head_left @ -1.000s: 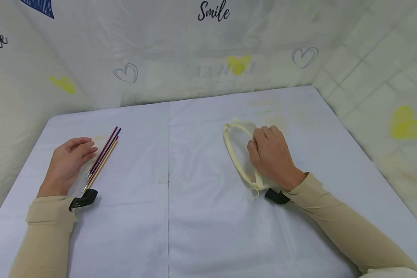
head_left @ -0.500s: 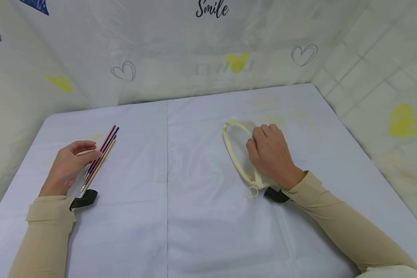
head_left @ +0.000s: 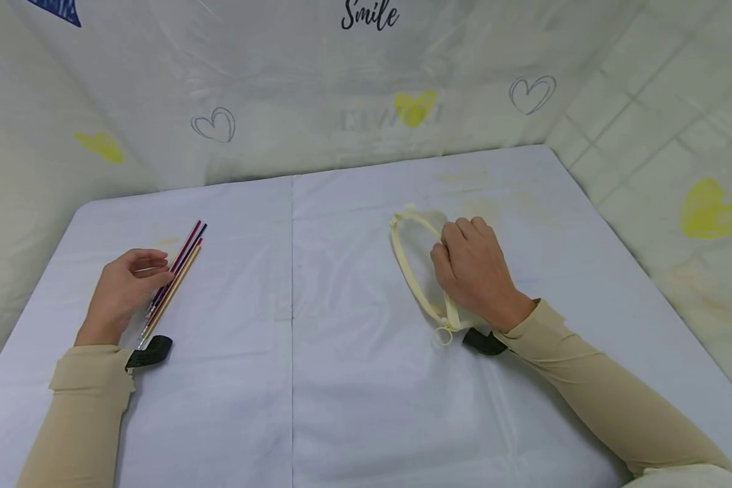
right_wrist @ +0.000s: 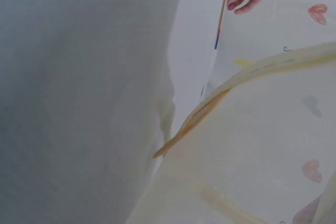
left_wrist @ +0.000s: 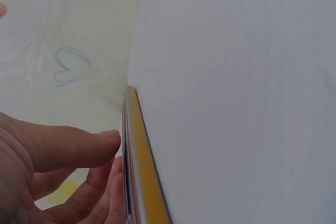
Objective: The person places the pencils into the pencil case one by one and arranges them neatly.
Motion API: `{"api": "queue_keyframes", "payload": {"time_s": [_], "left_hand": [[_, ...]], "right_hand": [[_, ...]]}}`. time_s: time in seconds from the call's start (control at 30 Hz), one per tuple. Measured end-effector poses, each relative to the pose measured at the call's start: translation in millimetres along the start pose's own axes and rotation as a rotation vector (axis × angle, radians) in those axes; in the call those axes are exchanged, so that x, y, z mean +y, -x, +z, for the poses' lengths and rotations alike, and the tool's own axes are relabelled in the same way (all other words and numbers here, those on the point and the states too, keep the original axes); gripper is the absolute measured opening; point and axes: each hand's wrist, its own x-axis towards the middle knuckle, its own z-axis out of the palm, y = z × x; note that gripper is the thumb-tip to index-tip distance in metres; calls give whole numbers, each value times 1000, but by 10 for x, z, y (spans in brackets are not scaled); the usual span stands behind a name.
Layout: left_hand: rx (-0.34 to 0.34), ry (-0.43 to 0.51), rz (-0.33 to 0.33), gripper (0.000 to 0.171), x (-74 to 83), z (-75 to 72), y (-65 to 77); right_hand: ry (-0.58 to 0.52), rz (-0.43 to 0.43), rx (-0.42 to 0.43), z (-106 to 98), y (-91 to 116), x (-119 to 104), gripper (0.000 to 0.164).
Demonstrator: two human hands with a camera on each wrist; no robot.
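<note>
A small bunch of slim pencils [head_left: 179, 279], red, dark and gold, lies slanted at the left of the table. My left hand [head_left: 122, 291] is right beside them, thumb and fingers bent loosely and a gap showing between them. In the left wrist view the thumb [left_wrist: 79, 148] comes close to the pencils' side; whether it touches them I cannot tell. On the right, a see-through pouch with pale yellow zipper trim [head_left: 404, 264] stands with its mouth spread. My right hand [head_left: 477, 271] grips its far-right edge, the fingertips hidden. A ring pull [head_left: 443, 336] hangs at the near corner.
A white cloth with a crease [head_left: 292, 305] covers the table [head_left: 341, 379]. Behind and at the sides hangs a pale sheet [head_left: 293, 74] printed with hearts and lettering. Black wrist devices [head_left: 150, 352] sit under both wrists.
My left hand has come in towards the pencils, its thumb now over part of them in the head view. The right hand and the pouch have stayed in place.
</note>
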Motion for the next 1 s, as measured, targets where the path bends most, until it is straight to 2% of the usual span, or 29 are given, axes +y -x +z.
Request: {"api": "queue_keyframes", "payload": {"time_s": [0.37, 0.67, 0.8, 1.0], "left_hand": [[28, -6, -19, 50, -26, -3, -6], [35, 36, -11, 46, -8, -8, 9], [44, 27, -17, 47, 7, 0, 14], [53, -37, -50, 48, 14, 6, 20]], "right_hand": [[6, -18, 20, 4, 3, -2, 31], [12, -16, 12, 5, 7, 5, 31], [15, -28, 21, 9, 8, 8, 31], [12, -33, 17, 9, 10, 17, 31]]}}
